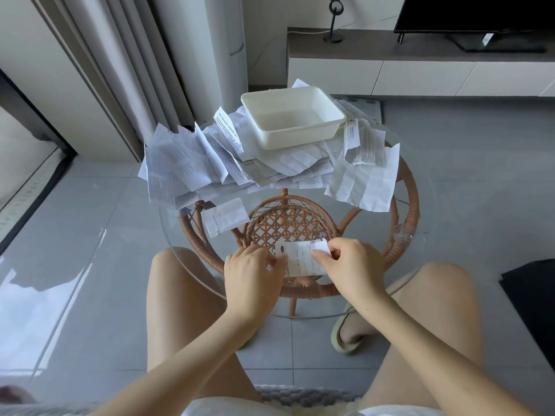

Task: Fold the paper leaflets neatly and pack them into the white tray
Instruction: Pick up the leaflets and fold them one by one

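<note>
White leaflet [301, 258] creased, printed — pinched by left hand [250, 273], right hand [350, 265] fingers.

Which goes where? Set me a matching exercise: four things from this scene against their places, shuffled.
Things
1. tray
2. barcoded leaflet
3. folded leaflet
4. sandal

Places
A. pinched between left hand and right hand
B. on the floor
C. on the pile, far side
D. alone on the bare table

Pairs: 1-C, 2-A, 3-D, 4-B
</note>
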`<state>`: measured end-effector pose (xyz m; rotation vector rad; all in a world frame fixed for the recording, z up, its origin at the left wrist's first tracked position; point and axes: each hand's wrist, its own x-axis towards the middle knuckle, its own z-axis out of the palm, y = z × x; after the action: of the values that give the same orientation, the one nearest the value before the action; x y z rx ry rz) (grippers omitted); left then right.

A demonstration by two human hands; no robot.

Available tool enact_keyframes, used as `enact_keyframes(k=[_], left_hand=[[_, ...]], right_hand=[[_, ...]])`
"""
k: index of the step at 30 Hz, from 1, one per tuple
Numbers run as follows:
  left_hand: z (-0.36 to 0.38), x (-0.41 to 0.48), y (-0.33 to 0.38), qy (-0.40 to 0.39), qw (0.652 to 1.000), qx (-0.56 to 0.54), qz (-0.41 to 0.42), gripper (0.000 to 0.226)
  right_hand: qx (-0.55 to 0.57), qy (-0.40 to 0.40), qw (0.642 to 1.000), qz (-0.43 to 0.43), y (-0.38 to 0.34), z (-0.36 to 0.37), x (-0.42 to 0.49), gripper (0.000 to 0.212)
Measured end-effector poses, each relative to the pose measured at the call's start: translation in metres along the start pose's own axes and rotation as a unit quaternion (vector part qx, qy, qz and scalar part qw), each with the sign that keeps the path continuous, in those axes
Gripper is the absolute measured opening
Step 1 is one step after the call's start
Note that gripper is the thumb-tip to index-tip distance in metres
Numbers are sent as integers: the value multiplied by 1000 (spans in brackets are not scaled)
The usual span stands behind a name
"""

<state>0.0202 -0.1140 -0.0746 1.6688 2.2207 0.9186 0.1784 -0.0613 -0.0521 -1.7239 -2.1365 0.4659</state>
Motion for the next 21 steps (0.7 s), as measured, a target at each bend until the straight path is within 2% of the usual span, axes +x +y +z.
enact_keyframes(k=[5,9,11,14,16,18,21], left_hand=[[4,2,1,10,999,52,1,29],[5,0,-3,15,995,94,36,33],[6,-3,-8,44,991,98,77,30],[3,-9,-7,76,973,82,201,19],[2,-16,1,50,953,57,292,10],[4,-23,8,8,939,75,336,19],[10,-28,10,-42,942,162,290,40]], right_hand=[[-20,-18,1000,3,0,-1,2,47],[-10,-4,1000,1,1,0,4,50],[-16,-5,1000,-3,2,2,4,44],[-10,-8,1000,-5,3,2,5,39],[-8,-16,1000,-2,2,0,5,36],[-7,-24,1000,0,1,-2,5,36],[9,-22,1000,-3,0,-4,5,50]])
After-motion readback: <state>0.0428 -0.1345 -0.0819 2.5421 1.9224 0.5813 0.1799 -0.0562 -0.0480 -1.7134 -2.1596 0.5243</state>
